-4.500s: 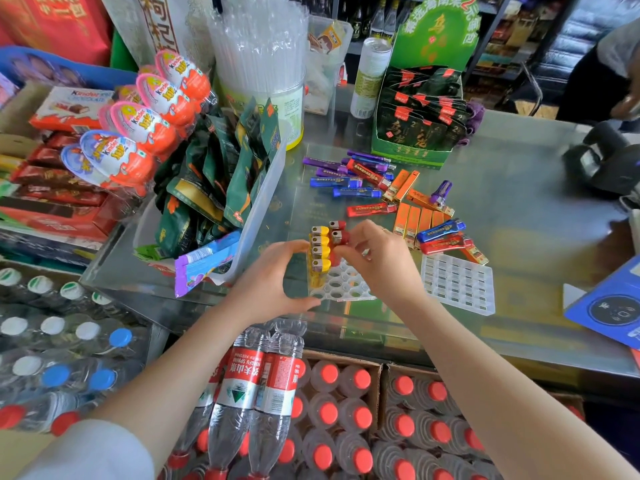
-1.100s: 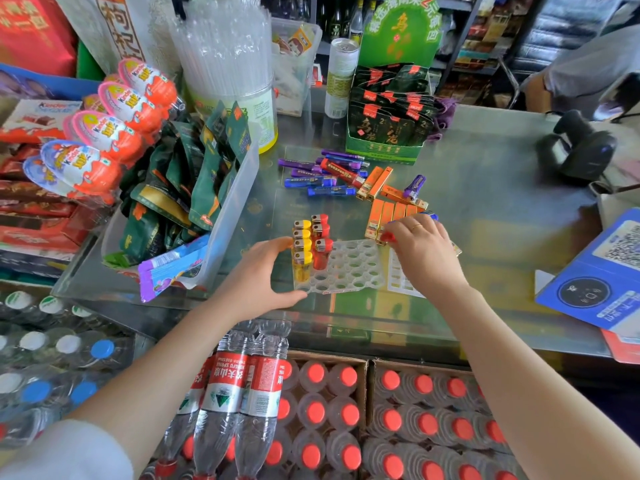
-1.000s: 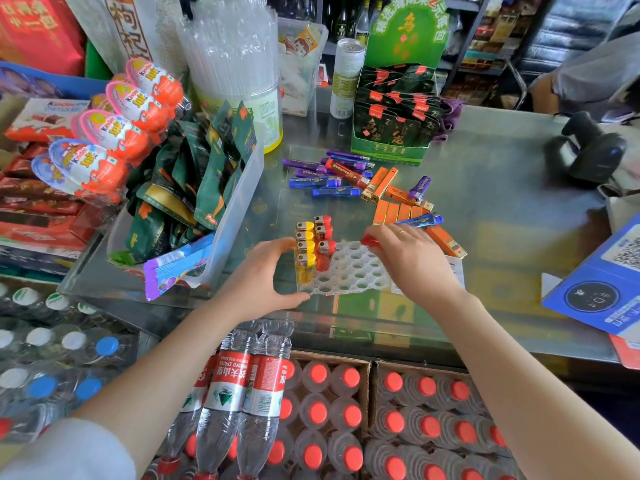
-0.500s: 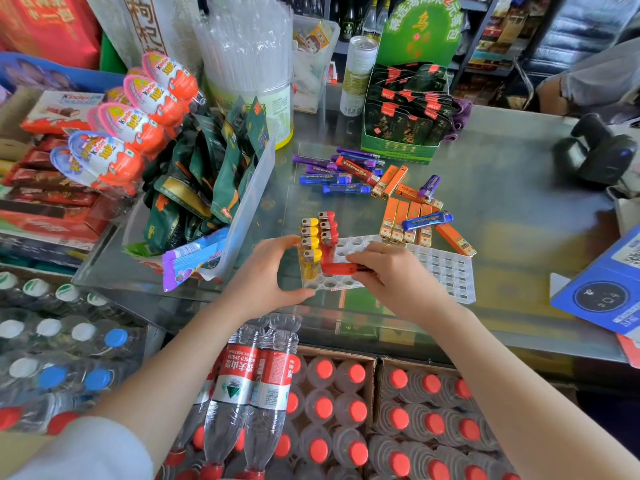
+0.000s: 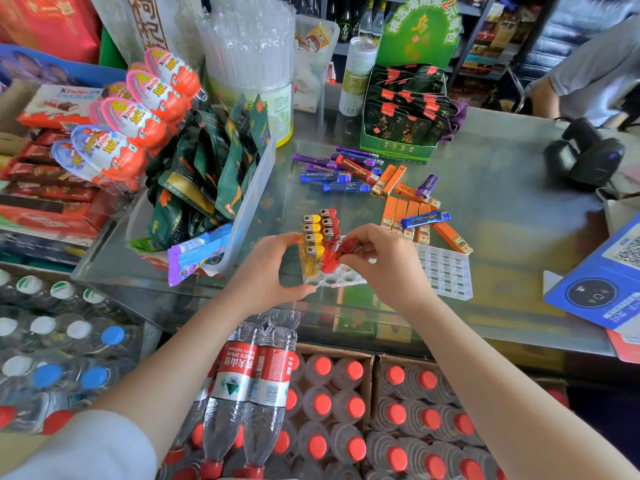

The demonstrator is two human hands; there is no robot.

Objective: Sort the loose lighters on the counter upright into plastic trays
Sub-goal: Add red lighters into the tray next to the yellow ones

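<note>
A clear plastic tray [image 5: 341,278] with round holes lies near the counter's front edge. Several yellow lighters [image 5: 312,239] and red lighters [image 5: 329,224] stand upright in its left rows. My left hand [image 5: 266,268] grips the tray's left end, thumb at its front corner. My right hand [image 5: 381,263] pinches a red lighter [image 5: 341,255], tilted, its lower end over a hole beside the red row. A second tray [image 5: 445,274] with square cells lies to the right. Loose orange lighters [image 5: 408,216], blue lighters [image 5: 425,219] and purple lighters [image 5: 353,157] lie flat behind.
A clear bin of green snack packets [image 5: 214,174] stands left of the tray. A green display box [image 5: 403,133] and a straw tub [image 5: 252,77] stand at the back. A barcode scanner [image 5: 585,154] and blue card [image 5: 602,282] sit right. Bottled water [image 5: 322,410] is stacked below.
My right hand picked a red lighter from the loose pile on the right and carried it left to the tray, tipping it from flat towards upright. My left hand stayed on the tray.
</note>
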